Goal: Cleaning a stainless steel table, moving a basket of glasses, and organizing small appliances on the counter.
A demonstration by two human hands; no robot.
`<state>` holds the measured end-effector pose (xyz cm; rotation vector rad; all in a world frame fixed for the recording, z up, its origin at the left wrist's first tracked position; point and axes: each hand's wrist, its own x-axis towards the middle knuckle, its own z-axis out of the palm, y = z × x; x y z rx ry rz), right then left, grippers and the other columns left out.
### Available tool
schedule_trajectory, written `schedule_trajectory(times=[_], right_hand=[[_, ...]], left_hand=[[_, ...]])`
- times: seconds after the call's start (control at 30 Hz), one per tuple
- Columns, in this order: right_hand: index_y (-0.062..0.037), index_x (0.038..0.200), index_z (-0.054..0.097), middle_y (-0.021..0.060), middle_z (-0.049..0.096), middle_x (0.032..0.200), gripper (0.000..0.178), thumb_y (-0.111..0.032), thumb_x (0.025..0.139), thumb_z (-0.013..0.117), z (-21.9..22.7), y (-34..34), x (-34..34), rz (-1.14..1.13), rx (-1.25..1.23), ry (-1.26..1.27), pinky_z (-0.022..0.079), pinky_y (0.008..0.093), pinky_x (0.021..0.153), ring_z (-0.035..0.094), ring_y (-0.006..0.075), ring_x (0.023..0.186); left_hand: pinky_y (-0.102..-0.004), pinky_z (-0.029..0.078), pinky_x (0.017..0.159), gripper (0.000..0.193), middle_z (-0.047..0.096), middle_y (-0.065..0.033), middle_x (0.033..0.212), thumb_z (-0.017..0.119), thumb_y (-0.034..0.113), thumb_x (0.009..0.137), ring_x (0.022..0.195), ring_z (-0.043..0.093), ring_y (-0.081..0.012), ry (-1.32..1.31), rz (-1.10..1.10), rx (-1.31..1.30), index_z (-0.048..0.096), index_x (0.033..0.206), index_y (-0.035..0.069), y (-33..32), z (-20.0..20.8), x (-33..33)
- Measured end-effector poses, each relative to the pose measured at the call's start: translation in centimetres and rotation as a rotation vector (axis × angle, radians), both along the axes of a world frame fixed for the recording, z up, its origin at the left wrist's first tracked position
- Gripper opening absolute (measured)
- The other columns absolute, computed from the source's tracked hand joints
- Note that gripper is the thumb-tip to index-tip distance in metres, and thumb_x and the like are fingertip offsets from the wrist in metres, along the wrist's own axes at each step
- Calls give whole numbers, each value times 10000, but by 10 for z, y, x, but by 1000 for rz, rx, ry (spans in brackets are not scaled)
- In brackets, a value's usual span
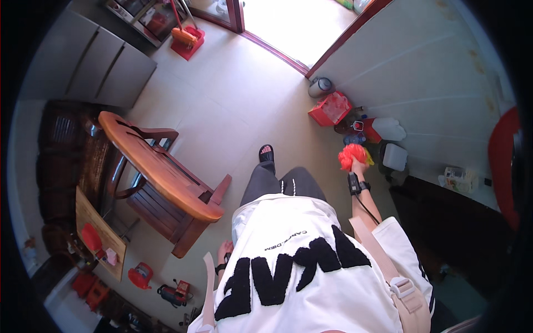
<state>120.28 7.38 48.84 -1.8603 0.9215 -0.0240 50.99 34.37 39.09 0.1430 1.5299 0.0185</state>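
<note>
**Over at three o'clock: crumpled red bundle [350, 157]**

Right hand [361, 166] had its fingers curled round it; left hand [225, 250] at seven, couldn't tell its grip. Tbh a snug squeeze, yellow bit [369, 157] tucked in, seemed the safest hold.

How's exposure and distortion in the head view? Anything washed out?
Head view: doorway blown out white; dark furniture at lower right loses detail in shadow; fisheye vignette blackens the corners, grey unit leans near the left rim; red bundle in the right hand is readable, finer folds unclear.
</note>
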Motion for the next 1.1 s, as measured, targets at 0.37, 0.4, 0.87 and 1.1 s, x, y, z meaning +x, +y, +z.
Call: schedule_trajectory(times=[0.37, 0.4, 0.87, 1.1], right_hand=[[15, 1041, 558, 188, 621, 996, 609, -319, 591, 799, -130, -43, 177, 432, -426, 217, 468, 400, 813, 604, 323, 926], [15, 1041, 558, 188, 621, 996, 609, -319, 591, 799, -146, -27, 184, 451, -403, 241, 468, 400, 813, 604, 323, 926], [-18, 1272, 411, 186, 577, 1049, 560, -100, 746, 589, -395, -43, 309, 963, 21, 520, 436, 315, 820, 560, 255, 945], [26, 1278, 380, 161, 584, 992, 651, -60, 662, 573, -387, 11, 296, 890, 124, 856, 447, 309, 769, 560, 230, 910]], left_hand=[[-315, 500, 649, 327, 587, -156, 890, 520, 236, 866, 795, 610, -248, 234, -18, 86, 522, 1065, -23, -44, 182, 31], [-312, 502, 646, 319, 591, -160, 874, 521, 226, 865, 785, 614, -249, 415, -79, 114, 529, 1051, -33, -71, 215, 43], [-329, 492, 733, 279, 599, -136, 910, 484, 175, 880, 842, 603, -239, 831, -301, -165, 524, 1065, -29, -212, 332, 271], [-359, 482, 774, 307, 580, -133, 980, 466, 217, 893, 891, 589, -252, 827, -234, -166, 497, 1101, -6, -259, 350, 294]])
